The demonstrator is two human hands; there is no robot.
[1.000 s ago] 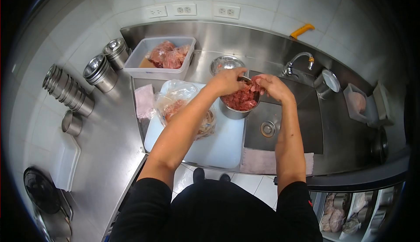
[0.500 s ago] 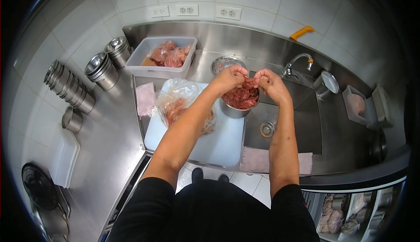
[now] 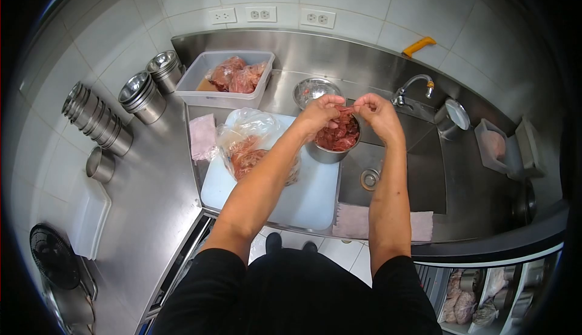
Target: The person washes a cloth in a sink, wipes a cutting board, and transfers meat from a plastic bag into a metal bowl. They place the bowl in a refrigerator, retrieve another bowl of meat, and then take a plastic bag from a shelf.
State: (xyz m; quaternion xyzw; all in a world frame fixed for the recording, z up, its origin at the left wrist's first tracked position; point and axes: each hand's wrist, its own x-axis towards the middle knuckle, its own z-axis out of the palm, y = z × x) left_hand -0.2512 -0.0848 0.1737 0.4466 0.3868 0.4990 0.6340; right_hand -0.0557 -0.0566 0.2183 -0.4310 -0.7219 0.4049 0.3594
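We see the cut meat in the steel pot, which is filled almost to its rim. Above it, our left hand pinches a strip of meat between the thumb and the fingers, and our right hand has its fingertips pressed together at the strip's other end. How firmly each hand holds, we cannot tell.

The pot stands at the far right corner of the cutting board, just beside the sink, and its rim seems to reach over the sink's edge. If a wrist pushes the pot to the right, it could tip into the sink, because its support on that side looks small. Also, wet meat is slippery: if we pull the strip too strongly, it could tear suddenly, and a piece could jump over the rim and fall near the drain.

To the left, the open plastic bag with more meat lies loose on the board, below our left forearm. Our arm could catch the thin plastic and drag it, and the juice could run to the pink cloth beside the board. Behind the pot, the metal bowl is near too, so a wide movement could knock it.
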